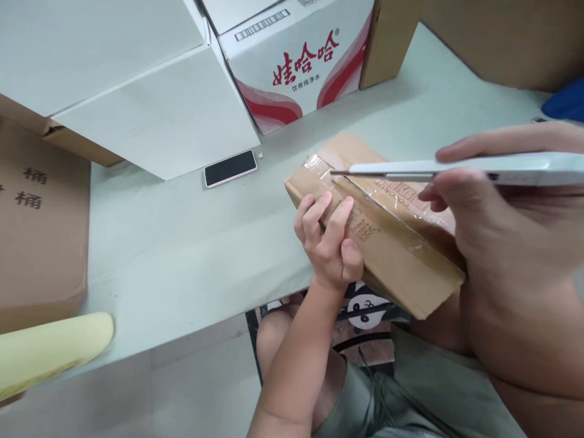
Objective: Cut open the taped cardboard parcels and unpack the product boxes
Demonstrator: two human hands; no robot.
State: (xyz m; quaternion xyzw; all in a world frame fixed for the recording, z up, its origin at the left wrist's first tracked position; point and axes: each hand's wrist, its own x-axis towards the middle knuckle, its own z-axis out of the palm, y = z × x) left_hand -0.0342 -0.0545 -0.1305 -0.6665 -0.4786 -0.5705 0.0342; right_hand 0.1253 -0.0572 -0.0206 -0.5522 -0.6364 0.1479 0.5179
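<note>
A brown cardboard box (401,267) with printing and clear tape sits tilted at the table's front edge. Fingers bent, my left hand (328,237) grips its near side. White and slim, a utility knife (483,167) is held in my right hand (493,219), with the fingers closed round its handle. Its dark tip lies over the clear tape (319,165) near the box's far left end; whether it touches cannot be made out. A slit-like seam runs along the top of the box from there towards the right. The underside of the box is hidden.
A phone (230,168) lies on the pale green table (182,243). Behind it stand white boxes (159,109) and a white-and-red printed carton (301,73). A larger brown carton (41,231) and a pale yellow roll-like object (55,350) are at the left. A blue object (566,100) shows far right.
</note>
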